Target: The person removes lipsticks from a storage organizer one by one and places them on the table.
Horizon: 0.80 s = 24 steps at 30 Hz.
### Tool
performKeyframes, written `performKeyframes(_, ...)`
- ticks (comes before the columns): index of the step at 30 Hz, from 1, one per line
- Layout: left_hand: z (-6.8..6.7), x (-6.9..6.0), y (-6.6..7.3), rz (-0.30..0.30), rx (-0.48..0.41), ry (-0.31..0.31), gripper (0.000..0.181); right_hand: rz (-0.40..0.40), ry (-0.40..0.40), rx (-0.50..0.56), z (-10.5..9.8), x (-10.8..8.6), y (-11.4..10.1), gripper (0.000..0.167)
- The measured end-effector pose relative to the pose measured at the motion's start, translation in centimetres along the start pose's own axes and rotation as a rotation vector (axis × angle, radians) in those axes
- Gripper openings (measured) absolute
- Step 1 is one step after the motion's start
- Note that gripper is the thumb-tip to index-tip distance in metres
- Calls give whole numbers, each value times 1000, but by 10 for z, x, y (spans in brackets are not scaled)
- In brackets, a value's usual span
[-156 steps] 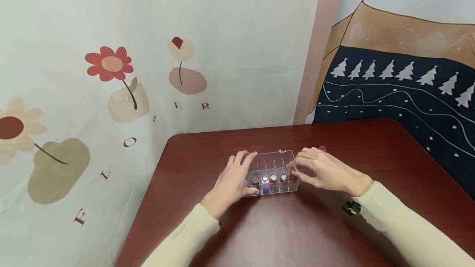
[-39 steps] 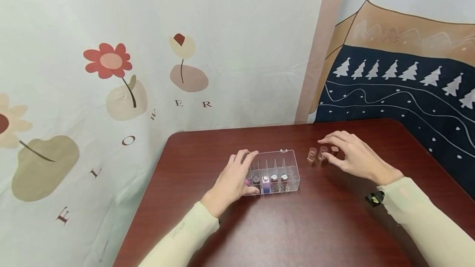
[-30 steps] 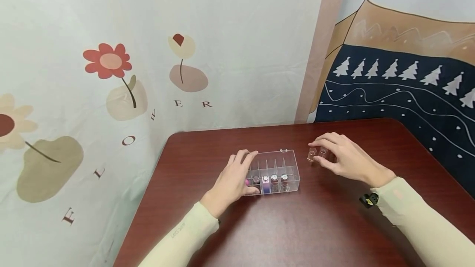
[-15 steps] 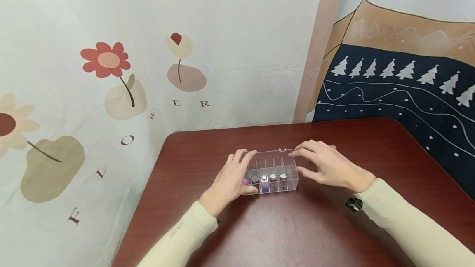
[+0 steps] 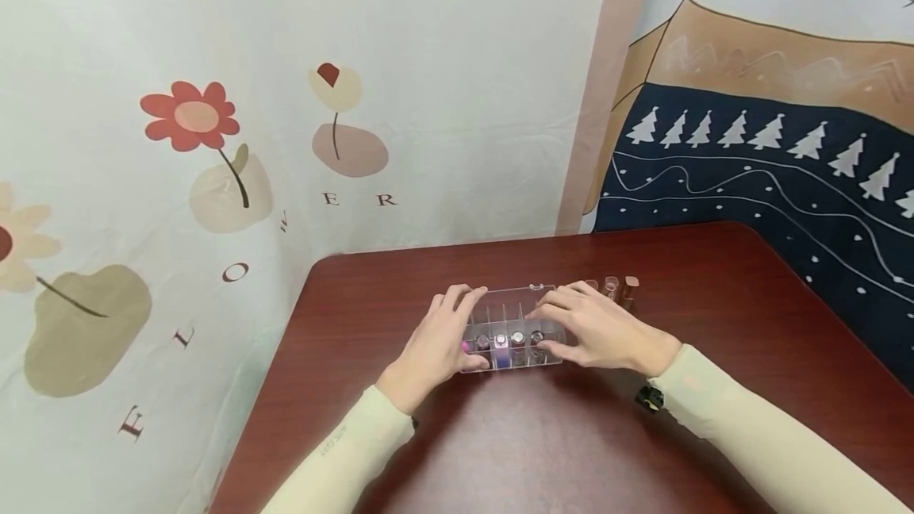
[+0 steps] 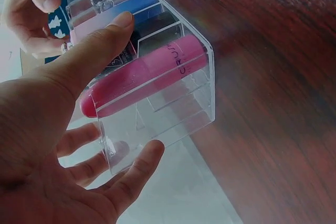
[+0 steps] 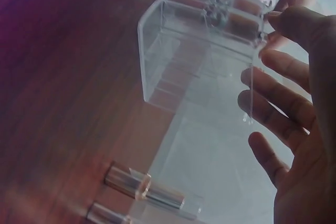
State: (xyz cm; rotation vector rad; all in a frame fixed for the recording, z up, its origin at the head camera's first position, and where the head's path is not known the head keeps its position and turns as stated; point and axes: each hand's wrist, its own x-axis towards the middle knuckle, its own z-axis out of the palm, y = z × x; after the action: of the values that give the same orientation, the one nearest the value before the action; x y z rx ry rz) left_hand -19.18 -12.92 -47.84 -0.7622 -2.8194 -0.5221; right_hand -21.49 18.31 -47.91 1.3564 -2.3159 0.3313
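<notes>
My left hand grips the left end of a clear acrylic lipstick organizer, thumb across the front and fingers behind. Inside, a pink lipstick tube fills the end slot, followed by a dark tube, a purple-blue tube and silver-topped lipsticks. My right hand is over the organizer's right side, thumb and index finger around the top of the rightmost lipstick. Its fingers look loosely bent; a firm pinch does not show. The right end slot holds nothing.
Behind my right hand stand a copper-based lipstick with a clear cap, a brown lipstick tube and a partly hidden clear-capped one. The dark red table meets a printed cloth wall at its far edge.
Over the last second my right hand has moved left from the standing lipsticks to the organizer. Since the oldest frame, the organizer's right end slot has emptied. My left hand keeps its grip.
</notes>
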Motion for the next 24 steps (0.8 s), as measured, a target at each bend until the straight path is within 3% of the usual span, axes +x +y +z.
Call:
performKeyframes(7, 0, -2, 1, -14, -22, -9, 121, -44, 31, -54, 12, 0, -1, 35)
performKeyframes(16, 2, -3, 1, -24, -12, -11, 121, -14, 17, -101, 19, -2, -2, 29)
performKeyframes(24, 3, -2, 0, -23, -9, 0, 121, 0, 9, -76, 19, -1, -1, 24)
